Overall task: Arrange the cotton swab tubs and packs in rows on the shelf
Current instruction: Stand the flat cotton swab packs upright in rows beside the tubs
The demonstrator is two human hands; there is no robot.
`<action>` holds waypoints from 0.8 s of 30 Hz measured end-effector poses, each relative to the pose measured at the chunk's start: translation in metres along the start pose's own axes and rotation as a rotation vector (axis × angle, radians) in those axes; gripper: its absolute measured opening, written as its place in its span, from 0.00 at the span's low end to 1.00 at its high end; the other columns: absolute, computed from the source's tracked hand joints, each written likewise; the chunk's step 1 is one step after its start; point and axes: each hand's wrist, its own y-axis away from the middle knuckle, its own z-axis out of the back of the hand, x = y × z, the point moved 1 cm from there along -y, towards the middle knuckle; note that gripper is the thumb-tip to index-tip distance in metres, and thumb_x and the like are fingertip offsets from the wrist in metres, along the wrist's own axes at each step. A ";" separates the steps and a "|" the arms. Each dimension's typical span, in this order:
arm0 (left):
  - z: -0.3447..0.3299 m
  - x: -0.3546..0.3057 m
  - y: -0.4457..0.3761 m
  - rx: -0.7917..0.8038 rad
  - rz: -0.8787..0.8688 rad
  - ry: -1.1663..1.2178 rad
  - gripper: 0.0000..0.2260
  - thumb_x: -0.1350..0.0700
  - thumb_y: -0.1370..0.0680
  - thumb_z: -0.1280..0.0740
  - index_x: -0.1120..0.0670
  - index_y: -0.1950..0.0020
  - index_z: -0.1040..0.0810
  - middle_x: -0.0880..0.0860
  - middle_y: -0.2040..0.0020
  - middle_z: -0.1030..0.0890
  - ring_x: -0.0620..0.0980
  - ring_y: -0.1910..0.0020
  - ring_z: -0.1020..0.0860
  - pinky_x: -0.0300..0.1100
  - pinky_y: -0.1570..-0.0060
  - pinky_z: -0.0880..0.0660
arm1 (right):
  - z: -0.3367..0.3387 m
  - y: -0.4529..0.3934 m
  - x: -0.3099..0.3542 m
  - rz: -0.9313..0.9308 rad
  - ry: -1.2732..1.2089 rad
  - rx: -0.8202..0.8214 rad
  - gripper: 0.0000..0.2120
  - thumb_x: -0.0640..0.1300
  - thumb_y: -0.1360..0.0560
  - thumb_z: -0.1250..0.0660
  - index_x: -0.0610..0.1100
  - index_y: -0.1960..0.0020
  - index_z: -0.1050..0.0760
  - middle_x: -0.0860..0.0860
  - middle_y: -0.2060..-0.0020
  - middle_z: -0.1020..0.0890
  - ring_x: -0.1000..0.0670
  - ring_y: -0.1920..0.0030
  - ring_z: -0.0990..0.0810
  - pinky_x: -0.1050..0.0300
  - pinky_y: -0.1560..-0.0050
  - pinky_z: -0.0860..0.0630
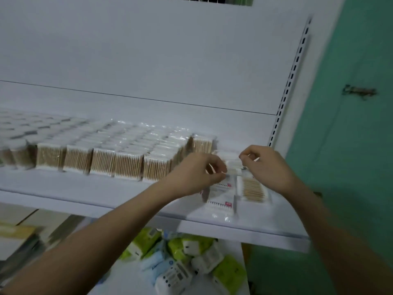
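White shelf [63, 184], green wall [350, 145]

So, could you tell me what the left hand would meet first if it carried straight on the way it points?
Probably the flat white packs just beyond the left hand, ahead of its fingertips; depth is unclear.

White shelf [63, 188]: upright rows of swab packs [127, 165] fill left and middle, round tubs [19, 154] far left, flat packs [221, 201] lying at right end.
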 end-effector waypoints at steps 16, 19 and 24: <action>-0.093 0.012 0.059 -0.173 -0.239 -0.318 0.25 0.37 0.26 0.33 0.52 0.36 0.21 0.49 0.37 0.22 0.47 0.37 0.27 0.41 0.36 0.33 | -0.044 0.078 -0.073 -0.106 0.003 -0.340 0.13 0.51 0.16 0.51 0.47 0.49 0.31 0.50 0.55 0.25 0.47 0.55 0.25 0.47 0.56 0.25; -0.095 0.009 0.069 -0.194 -0.189 -0.252 0.26 0.38 0.30 0.28 0.50 0.36 0.21 0.46 0.36 0.22 0.43 0.36 0.27 0.37 0.34 0.34 | -0.041 0.078 -0.076 -0.085 -0.008 -0.306 0.13 0.50 0.16 0.51 0.46 0.49 0.31 0.50 0.55 0.25 0.46 0.57 0.26 0.48 0.59 0.28; -0.105 -0.001 0.091 -0.313 -0.191 -0.262 0.19 0.61 0.32 0.22 0.53 0.42 0.17 0.48 0.42 0.18 0.45 0.41 0.24 0.41 0.43 0.26 | -0.035 0.081 -0.082 -0.130 -0.123 -0.277 0.12 0.49 0.16 0.49 0.44 0.45 0.30 0.47 0.49 0.24 0.46 0.52 0.25 0.49 0.53 0.27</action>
